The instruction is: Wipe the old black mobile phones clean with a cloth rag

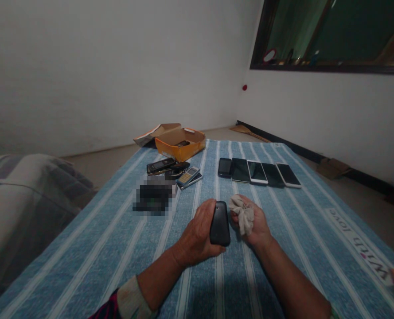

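- Left hand (pixel 197 235): grip clamped around a slim black rounded smartphone (pixel 220 223), held upright just in front of the row of five flat black and white smartphones (pixel 256 173);
- Right hand (pixel 254 221): grip closed on a crumpled beige cloth rag (pixel 243 214), near that row;
- Left of the row: a silver-and-blue keypad mobile phone (pixel 187 176) beside a heap of dark phones (pixel 161 166); a pixelated object (pixel 153 195) further left;
- Beyond the row, to the left: an open orange cardboard box (pixel 180 148);
- Beneath the row: a blue striped cloth (pixel 197 283).
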Action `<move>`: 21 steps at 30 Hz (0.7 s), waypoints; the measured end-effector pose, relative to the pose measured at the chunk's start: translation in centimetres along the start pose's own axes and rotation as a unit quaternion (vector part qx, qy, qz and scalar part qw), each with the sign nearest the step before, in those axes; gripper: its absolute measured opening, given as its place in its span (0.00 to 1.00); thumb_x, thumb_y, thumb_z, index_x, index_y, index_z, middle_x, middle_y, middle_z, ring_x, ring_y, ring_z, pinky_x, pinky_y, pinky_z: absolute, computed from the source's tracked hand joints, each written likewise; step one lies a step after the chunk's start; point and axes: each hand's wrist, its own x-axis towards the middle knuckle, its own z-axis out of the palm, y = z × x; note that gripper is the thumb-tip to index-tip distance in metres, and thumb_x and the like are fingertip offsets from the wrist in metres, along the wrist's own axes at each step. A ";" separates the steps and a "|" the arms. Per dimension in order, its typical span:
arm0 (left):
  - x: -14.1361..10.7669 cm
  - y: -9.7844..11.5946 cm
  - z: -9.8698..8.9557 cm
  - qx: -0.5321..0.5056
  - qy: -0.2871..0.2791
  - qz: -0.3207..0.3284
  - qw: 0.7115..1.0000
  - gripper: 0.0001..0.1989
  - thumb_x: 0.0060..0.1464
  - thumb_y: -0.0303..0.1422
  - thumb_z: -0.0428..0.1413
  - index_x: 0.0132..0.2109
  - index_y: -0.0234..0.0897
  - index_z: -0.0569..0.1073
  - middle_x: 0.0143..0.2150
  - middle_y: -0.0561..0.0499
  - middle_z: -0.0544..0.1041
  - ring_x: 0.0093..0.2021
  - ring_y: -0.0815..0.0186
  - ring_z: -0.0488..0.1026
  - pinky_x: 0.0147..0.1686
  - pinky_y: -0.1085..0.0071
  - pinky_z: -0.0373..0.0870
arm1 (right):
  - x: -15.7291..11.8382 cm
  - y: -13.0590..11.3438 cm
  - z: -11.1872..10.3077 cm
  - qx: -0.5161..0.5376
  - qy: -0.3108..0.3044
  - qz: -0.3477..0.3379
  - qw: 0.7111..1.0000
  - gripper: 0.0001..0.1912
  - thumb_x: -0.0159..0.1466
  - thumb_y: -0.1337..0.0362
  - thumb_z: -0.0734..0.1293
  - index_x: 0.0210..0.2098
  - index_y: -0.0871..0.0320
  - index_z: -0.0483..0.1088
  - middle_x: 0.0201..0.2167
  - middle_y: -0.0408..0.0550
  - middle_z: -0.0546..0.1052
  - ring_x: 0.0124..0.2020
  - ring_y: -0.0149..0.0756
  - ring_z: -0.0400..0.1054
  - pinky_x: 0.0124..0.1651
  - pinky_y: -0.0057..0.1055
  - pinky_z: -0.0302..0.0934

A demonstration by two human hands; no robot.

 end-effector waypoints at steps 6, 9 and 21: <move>0.1 0.1 0.0 -0.014 -0.005 -0.014 1.000 0.60 0.37 0.32 0.67 0.70 0.39 0.38 0.65 0.34 0.58 0.64 0.38 0.58 0.59 0.42 0.63 | 0.2 0.9 0.1 -0.203 0.125 -0.170 0.956 0.15 0.53 0.56 0.73 0.35 0.59 0.75 0.27 0.44 0.76 0.25 0.33 0.70 0.29 0.29 0.64; 0.3 0.2 -0.1 -0.024 -0.012 -0.014 1.000 0.61 0.36 0.32 0.67 0.70 0.38 0.38 0.65 0.33 0.59 0.64 0.38 0.58 0.59 0.42 0.63 | 0.1 1.5 0.2 -0.407 0.085 -0.317 0.852 0.10 0.62 0.58 0.67 0.37 0.57 0.76 0.32 0.47 0.76 0.35 0.37 0.70 0.39 0.34 0.65; -0.8 -1.0 1.1 -0.008 -0.006 -0.032 0.999 0.63 0.39 0.36 0.66 0.70 0.36 0.31 0.63 0.32 0.61 0.62 0.40 0.62 0.56 0.43 0.65 | -2.7 3.9 0.3 -0.784 -0.136 -0.327 0.509 0.13 0.62 0.76 0.59 0.43 0.61 0.71 0.39 0.53 0.71 0.42 0.43 0.61 0.45 0.38 0.59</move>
